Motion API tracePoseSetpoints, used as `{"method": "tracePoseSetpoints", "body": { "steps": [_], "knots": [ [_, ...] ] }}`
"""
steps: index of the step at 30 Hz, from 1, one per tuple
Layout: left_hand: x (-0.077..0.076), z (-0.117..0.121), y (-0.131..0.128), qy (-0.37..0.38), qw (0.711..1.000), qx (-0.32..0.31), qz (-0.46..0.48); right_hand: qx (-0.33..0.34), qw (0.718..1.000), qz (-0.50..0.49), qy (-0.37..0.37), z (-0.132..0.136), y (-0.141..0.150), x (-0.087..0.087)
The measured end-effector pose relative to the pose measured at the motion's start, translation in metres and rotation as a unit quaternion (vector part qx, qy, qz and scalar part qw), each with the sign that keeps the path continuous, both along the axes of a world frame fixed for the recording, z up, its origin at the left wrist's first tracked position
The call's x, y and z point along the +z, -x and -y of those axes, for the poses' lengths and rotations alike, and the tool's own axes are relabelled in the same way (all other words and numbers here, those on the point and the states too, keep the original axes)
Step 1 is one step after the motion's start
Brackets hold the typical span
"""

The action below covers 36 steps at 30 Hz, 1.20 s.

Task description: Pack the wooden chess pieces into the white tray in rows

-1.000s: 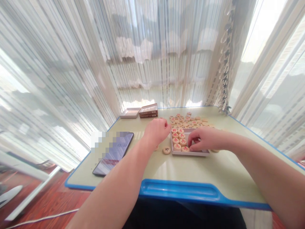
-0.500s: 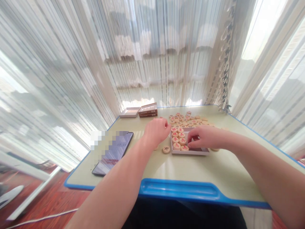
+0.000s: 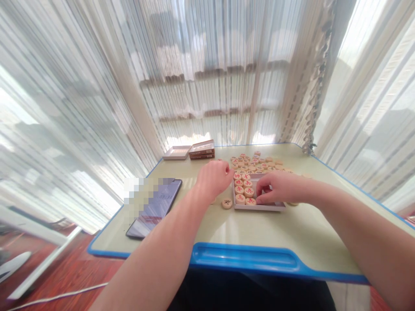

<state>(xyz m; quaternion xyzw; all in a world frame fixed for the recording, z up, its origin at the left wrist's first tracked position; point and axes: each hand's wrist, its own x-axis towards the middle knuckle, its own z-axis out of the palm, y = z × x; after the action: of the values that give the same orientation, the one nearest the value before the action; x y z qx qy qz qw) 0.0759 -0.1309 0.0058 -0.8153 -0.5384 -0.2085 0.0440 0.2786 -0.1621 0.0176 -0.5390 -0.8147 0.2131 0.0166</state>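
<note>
Eight round pieces (image 3: 248, 192) with red characters lie in two columns of four inside the open box (image 3: 259, 209), just left of the right hand (image 3: 279, 188). That hand reaches into the box, fingers curled and thumb apart from the index finger; its thumb tip is at the edge of the nearest 兵 piece (image 3: 250, 201), and I cannot tell whether anything sits under the fingers. Compared with the first frame, this piece has shifted slightly left, closer to the 馬 beside it, and its character has turned a little. The left hand (image 3: 214, 177) is loosely curled at the box's left wall; its fingertips are hidden, so whether it pinches anything cannot be told. Red 帥, 車, 馬 and three 兵 can be read. Below the left hand, a loose piece (image 3: 226, 204) with a black character lies on the counter (image 3: 246, 229). Beyond both hands are scattered pieces (image 3: 252, 168), some marked red or black, others blank on top. Left of the left hand lies a phone (image 3: 157, 209), its timer near 03:31 against 03:30 in the first frame. Farther beyond that hand, the stacked boxes (image 3: 202, 149) carry side print too small to read, beside a shallow tray (image 3: 177, 152).
</note>
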Motion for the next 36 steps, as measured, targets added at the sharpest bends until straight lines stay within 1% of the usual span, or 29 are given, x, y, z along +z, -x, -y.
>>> {"method": "tracePoseSetpoints", "body": {
  "steps": [6,17,23,26,29,31,35,36],
  "knots": [
    [0.0,0.001,0.0,-0.003,1.0,0.003,-0.001,0.017,1.0,-0.004,0.003,0.001,0.0,0.001],
    [0.002,0.003,0.0,-0.006,1.0,-0.001,0.003,0.008,1.0,0.018,-0.003,-0.001,0.001,0.001],
    [-0.002,-0.001,0.002,-0.014,1.0,-0.005,0.014,0.012,1.0,0.003,-0.005,-0.001,-0.001,0.002],
    [-0.005,-0.006,0.004,-0.015,1.0,-0.005,0.024,0.006,1.0,-0.005,-0.018,-0.001,-0.001,0.003],
    [-0.01,-0.013,0.006,-0.021,0.999,-0.023,0.026,0.001,0.998,-0.024,-0.064,-0.004,-0.002,0.001],
    [-0.013,-0.017,0.007,-0.025,0.998,-0.046,0.02,-0.011,0.992,-0.044,-0.12,-0.01,-0.005,-0.003],
    [-0.02,-0.022,0.006,-0.01,0.998,-0.066,0.004,-0.034,0.964,-0.066,-0.256,-0.024,-0.011,-0.017],
    [-0.022,-0.022,0.006,-0.003,0.998,-0.065,-0.004,-0.037,0.958,-0.067,-0.277,-0.027,-0.013,-0.021]
  ]
}}
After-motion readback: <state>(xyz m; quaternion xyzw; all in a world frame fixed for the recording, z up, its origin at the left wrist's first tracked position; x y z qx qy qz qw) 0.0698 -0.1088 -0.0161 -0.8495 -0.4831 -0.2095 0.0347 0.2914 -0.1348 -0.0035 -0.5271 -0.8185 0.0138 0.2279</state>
